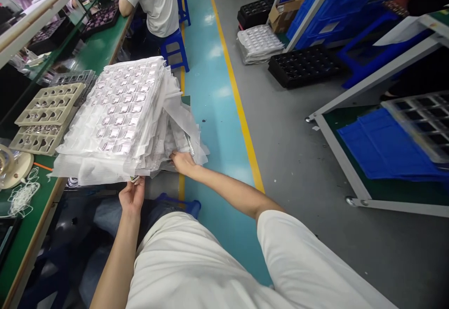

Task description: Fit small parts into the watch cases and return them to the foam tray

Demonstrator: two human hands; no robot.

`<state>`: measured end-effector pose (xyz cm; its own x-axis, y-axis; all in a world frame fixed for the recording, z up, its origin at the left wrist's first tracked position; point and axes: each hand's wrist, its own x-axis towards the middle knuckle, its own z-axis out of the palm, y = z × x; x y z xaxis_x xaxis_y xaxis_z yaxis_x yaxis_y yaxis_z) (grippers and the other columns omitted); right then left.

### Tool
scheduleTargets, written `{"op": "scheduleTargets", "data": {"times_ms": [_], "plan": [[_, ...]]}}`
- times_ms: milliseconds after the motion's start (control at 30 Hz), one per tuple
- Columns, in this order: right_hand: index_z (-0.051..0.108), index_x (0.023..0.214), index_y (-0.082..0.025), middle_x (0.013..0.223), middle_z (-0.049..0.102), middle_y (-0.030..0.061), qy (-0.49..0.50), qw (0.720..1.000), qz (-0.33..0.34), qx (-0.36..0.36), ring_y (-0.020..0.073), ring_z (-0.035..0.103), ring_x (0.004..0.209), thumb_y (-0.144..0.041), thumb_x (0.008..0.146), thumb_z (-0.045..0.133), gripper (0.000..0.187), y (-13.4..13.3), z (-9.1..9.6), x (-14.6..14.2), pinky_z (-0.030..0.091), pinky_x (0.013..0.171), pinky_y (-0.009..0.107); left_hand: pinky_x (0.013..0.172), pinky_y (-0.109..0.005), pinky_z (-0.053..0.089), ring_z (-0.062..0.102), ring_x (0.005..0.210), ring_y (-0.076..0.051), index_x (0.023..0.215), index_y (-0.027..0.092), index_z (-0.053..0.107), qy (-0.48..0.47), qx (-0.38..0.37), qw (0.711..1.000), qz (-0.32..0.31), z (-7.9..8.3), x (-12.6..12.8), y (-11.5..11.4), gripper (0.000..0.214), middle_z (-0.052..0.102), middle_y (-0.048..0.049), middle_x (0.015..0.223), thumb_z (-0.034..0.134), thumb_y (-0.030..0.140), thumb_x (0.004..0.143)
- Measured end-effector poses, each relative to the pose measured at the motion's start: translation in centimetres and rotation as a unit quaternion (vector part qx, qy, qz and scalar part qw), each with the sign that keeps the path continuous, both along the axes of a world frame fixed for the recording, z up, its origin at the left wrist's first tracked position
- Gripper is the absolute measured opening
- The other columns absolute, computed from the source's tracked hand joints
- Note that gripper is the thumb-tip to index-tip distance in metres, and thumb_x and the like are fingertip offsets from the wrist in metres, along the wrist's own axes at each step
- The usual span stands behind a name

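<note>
White shirt (210, 262) lies nearest; the right hand (184, 163) pinches the edge of a stack of plastic-film sheets (119, 122) between its fingers (175, 156), while the open left hand (132, 196) sits just below the stack's near edge.

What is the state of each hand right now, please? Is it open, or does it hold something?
Left hand: partly open, fingertips at the near edge of the stack of plastic sheets; cannot tell if it grips.
Right hand: closed, holding the stack's edge.
</note>
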<state>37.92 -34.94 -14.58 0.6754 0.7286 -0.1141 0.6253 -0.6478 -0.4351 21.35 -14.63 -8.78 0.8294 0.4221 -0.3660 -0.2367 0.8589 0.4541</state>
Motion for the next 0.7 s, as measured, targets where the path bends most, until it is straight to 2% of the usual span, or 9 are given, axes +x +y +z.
{"op": "scheduleTargets", "data": {"times_ms": [200,533,700], "plan": [[0.065,0.131,-0.016,0.13,0.067,0.0101,-0.007,1.0,0.021,-0.012,0.0238,0.07,0.11,-0.038,0.104,0.068,0.035,-0.1,0.3,0.7,0.061,0.094,0.045,0.061,-0.019,0.05,0.06,0.088,-0.016,0.113,0.016,0.061,0.001,0.006,1.0,0.01,0.3,0.1,0.0,0.045,0.062,-0.0097,0.108,0.06,-0.005,0.074],[0.066,0.129,-0.015,0.128,0.068,0.0106,0.01,1.0,0.011,-0.024,0.0238,0.07,0.11,-0.037,0.103,0.069,0.034,-1.0,0.9,1.6,0.061,0.095,0.045,0.061,-0.02,0.048,0.06,0.087,-0.016,0.115,0.017,0.063,0.002,0.006,1.0,0.018,1.0,0.2,-0.1,0.044,0.063,-0.0106,0.111,0.061,-0.004,0.077],[0.069,0.123,-0.016,0.125,0.069,0.0088,0.008,1.0,-0.013,-0.019,0.0227,0.07,0.107,-0.039,0.104,0.067,0.03,-2.2,1.4,2.5,0.061,0.094,0.042,0.06,-0.02,0.049,0.061,0.085,-0.015,0.119,0.016,0.065,0.0,-0.003,1.0,0.03,0.9,0.2,0.0,0.056,0.065,-0.0119,0.114,0.058,-0.009,0.07]]}}
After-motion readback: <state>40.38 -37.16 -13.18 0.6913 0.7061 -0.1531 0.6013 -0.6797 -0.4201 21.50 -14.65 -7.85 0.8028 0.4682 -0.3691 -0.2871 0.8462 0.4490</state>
